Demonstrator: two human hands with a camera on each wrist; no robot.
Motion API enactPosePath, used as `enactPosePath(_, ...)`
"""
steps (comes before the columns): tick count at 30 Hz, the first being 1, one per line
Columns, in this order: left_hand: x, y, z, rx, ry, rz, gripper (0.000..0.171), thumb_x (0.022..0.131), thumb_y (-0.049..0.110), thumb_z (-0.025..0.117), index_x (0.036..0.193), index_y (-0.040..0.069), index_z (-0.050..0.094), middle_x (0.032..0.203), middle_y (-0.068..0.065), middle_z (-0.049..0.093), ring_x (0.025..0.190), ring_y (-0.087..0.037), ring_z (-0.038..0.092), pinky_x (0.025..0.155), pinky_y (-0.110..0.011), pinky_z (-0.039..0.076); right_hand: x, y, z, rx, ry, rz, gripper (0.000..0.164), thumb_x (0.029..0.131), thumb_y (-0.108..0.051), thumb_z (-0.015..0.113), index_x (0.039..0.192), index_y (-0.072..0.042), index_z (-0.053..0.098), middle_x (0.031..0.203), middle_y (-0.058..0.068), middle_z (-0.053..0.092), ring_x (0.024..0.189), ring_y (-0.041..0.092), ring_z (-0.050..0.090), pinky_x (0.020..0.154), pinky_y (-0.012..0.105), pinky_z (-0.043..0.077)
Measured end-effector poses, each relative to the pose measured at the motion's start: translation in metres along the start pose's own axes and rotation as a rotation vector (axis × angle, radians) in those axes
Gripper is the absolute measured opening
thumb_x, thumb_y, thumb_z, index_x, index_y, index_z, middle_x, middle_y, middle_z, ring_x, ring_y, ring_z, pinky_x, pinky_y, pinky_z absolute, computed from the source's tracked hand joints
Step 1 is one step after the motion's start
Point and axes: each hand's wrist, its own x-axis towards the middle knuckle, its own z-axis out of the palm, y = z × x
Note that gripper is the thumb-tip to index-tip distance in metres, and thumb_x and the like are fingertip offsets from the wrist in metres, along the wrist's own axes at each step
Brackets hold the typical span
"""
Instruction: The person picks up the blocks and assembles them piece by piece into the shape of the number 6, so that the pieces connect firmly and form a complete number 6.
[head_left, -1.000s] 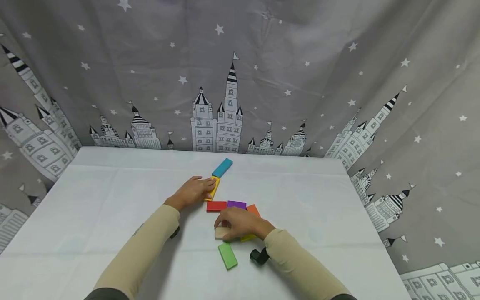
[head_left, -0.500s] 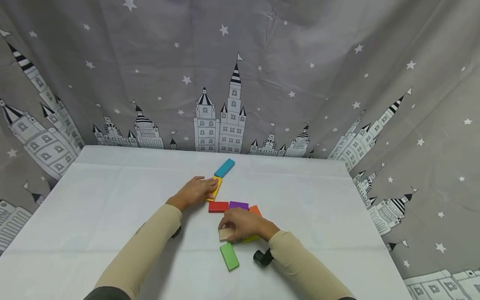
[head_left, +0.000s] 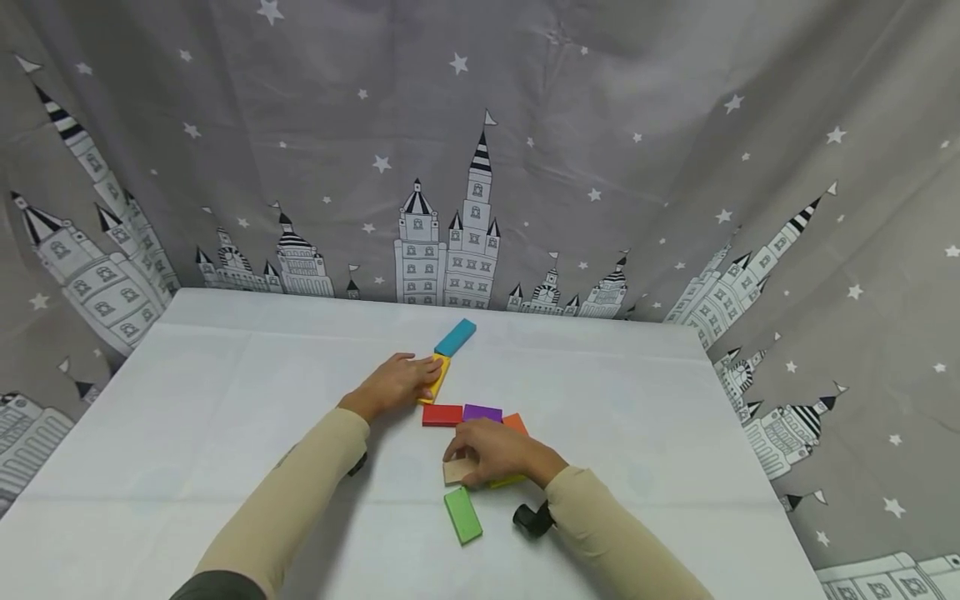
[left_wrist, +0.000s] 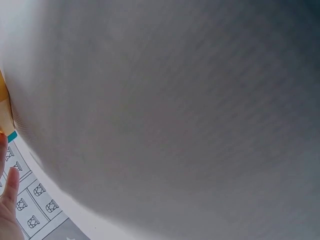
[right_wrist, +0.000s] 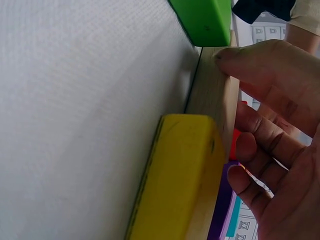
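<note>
Pinching the wooden block (head_left: 454,472) with your right grip (head_left: 495,450), you rest your straight-fingered left grip (head_left: 393,385) on the far yellow block (head_left: 441,380).

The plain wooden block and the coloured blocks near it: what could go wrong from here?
The right hand pinches the plain wooden block near the green block; a small slip might knock the green one askew.
The near yellow block lies close to the wooden one, so it could be nudged too.
The left hand touches the far yellow block, close to the blue block and the red block; pressing sideways may shift them.
</note>
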Motion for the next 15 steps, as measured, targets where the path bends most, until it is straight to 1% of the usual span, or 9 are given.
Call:
enactPosePath(4, 0.001, 0.001, -0.001, 0.019, -0.01, -0.01, 0.055, 0.093, 0.027, 0.06, 0.141, 0.006, 0.044, 0.148, -0.008, 0.042, 0.137, -0.026, 0.039, 0.114, -0.049, 0.025, -0.002, 0.002, 0.0, -0.006, 0.011, -0.022, 0.029, 0.081, -0.021, 0.077, 0.11, -0.017, 0.073, 0.091, -0.012, 0.058, 0.079, 0.002, 0.048, 0.069, 0.013, 0.04)
enactPosePath(9, 0.002, 0.0, -0.001, 0.053, -0.007, 0.005, 0.056, 0.092, 0.029, 0.061, 0.141, 0.005, 0.044, 0.148, -0.009, 0.042, 0.137, -0.026, 0.039, 0.113, -0.049, 0.027, -0.004, 0.001, -0.002, -0.028, 0.028, -0.038, 0.03, 0.081, -0.021, 0.077, 0.11, -0.017, 0.073, 0.091, -0.011, 0.059, 0.08, 0.002, 0.047, 0.07, 0.013, 0.039)
enactPosePath(12, 0.002, 0.0, 0.0, 0.035, 0.003, 0.005, 0.055, 0.093, 0.027, 0.06, 0.14, 0.005, 0.045, 0.147, -0.009, 0.043, 0.137, -0.027, 0.04, 0.113, -0.049, 0.027, -0.007, -0.001, -0.003, -0.04, 0.04, -0.029, 0.032, 0.081, -0.022, 0.077, 0.112, -0.017, 0.072, 0.093, -0.009, 0.06, 0.083, 0.003, 0.048, 0.073, 0.014, 0.04)
enactPosePath(15, 0.001, 0.001, 0.0, 0.019, 0.007, -0.002, 0.054, 0.093, 0.026, 0.06, 0.14, 0.005, 0.045, 0.147, -0.009, 0.042, 0.137, -0.027, 0.039, 0.114, -0.05, 0.026, -0.013, -0.003, -0.002, -0.038, 0.071, -0.014, 0.033, 0.081, -0.024, 0.077, 0.113, -0.019, 0.072, 0.095, -0.01, 0.06, 0.088, 0.003, 0.049, 0.077, 0.016, 0.041)
